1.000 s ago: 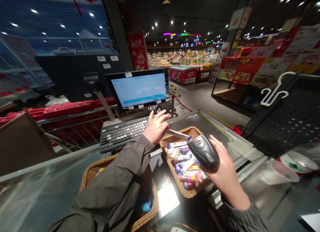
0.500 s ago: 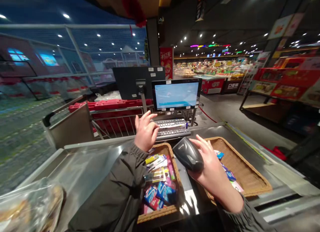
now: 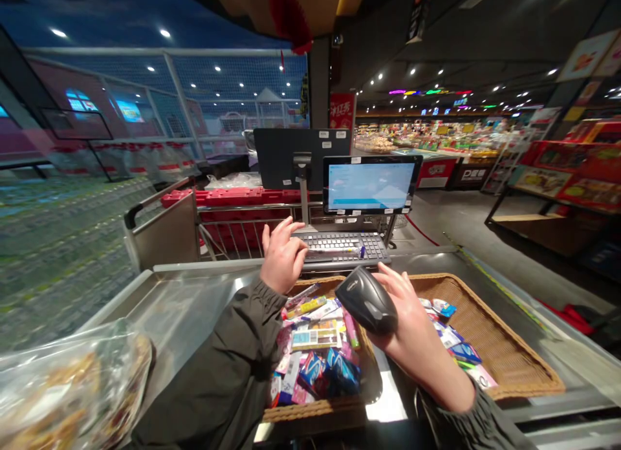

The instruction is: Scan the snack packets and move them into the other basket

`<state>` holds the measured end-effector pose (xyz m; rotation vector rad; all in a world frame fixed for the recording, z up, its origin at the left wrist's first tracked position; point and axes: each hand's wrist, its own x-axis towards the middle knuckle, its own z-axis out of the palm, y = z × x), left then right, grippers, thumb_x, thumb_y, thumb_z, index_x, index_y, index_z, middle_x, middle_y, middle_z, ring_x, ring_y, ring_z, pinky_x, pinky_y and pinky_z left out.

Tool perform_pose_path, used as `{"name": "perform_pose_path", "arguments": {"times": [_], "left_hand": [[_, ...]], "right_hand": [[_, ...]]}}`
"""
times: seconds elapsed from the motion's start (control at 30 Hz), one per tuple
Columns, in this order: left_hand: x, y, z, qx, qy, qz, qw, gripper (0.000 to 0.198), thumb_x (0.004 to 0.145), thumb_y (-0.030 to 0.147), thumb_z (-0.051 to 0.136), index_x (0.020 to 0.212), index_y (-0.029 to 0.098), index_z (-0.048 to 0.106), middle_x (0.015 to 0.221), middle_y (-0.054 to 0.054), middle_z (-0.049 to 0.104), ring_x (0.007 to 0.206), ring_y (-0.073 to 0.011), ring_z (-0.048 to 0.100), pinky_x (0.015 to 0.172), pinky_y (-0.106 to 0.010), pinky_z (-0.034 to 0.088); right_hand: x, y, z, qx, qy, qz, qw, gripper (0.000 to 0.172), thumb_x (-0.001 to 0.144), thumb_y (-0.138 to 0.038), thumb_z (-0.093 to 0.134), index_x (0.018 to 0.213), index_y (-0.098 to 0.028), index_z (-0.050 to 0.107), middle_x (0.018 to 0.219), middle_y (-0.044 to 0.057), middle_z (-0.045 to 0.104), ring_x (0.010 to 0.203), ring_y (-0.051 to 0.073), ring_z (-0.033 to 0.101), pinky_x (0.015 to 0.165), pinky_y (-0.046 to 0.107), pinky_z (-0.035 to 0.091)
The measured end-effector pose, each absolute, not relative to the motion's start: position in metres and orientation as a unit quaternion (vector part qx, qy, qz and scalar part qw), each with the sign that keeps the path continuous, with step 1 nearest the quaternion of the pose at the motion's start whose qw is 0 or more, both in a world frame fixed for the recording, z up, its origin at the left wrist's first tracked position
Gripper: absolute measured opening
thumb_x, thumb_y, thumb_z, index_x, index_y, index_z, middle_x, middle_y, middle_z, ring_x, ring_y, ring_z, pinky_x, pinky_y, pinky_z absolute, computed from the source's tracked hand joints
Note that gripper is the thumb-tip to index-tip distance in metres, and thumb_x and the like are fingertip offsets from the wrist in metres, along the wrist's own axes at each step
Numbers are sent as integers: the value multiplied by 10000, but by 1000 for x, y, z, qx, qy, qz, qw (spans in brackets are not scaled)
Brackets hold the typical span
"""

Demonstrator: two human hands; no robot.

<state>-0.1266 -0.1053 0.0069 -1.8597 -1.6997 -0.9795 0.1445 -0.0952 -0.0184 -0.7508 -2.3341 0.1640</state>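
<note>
My right hand (image 3: 412, 327) is wrapped round a black barcode scanner (image 3: 367, 299), held above the gap between two wicker baskets. My left hand (image 3: 284, 253) hovers by the left end of a black keyboard (image 3: 373, 243), fingers spread and holding nothing; whether a fingertip touches a key I cannot tell. A pen (image 3: 334, 251) lies across the keys. Below my left wrist, the left wicker basket (image 3: 310, 411) is filled with small packets and pens, among them shiny blue packets (image 3: 342, 369). In the right wicker basket (image 3: 509, 346), several small packages (image 3: 451, 340) lie along the left side.
Behind the keyboard stand a lit monitor (image 3: 371, 186) and a second screen (image 3: 276, 159) seen from its back. Clear plastic bags (image 3: 58, 392) of food lie at the lower left on the metal counter (image 3: 179, 301). A shopping cart (image 3: 233, 227) is beyond the counter.
The view has turned left, so the monitors, keyboard and baskets sit further right in the picture. My right hand still grips the scanner; my left hand keeps its spread pose near the keyboard.
</note>
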Motion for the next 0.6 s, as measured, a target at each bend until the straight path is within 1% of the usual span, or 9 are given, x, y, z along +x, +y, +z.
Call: {"name": "perform_pose_path", "arguments": {"times": [0.13,0.33,0.53,0.6], "left_hand": [[-130,-105,3,-674,-613,-356,210,141,882,177,501,792,202,608,1328,-82,595,1390,-269,389,1172,-609,120],[-133,-105,-7,-679,-614,-352,195,132,877,177,506,792,200,604,1331,-90,588,1391,-272,386,1169,-617,123],[-134,-108,-26,-696,-615,-333,165,123,876,185,524,789,203,609,1320,-84,595,1388,-275,389,1171,-619,120],[-134,-110,-35,-703,-616,-323,152,129,878,182,526,783,204,610,1316,-78,598,1382,-274,397,1171,-617,120]], "right_hand": [[143,-94,-18,-295,-891,60,341,494,714,-152,572,1205,-198,594,1305,132,570,1388,379,370,1118,709,229],[145,-89,-22,-300,-889,52,343,461,717,-200,601,1178,-181,606,1313,159,569,1377,406,382,1090,727,262],[146,-80,-30,-319,-883,41,342,393,733,-224,600,1123,-173,618,1394,183,519,1414,425,324,1076,738,265],[147,-77,-33,-323,-883,40,338,382,735,-226,598,1112,-167,621,1397,188,516,1414,428,323,1077,736,265]]}}
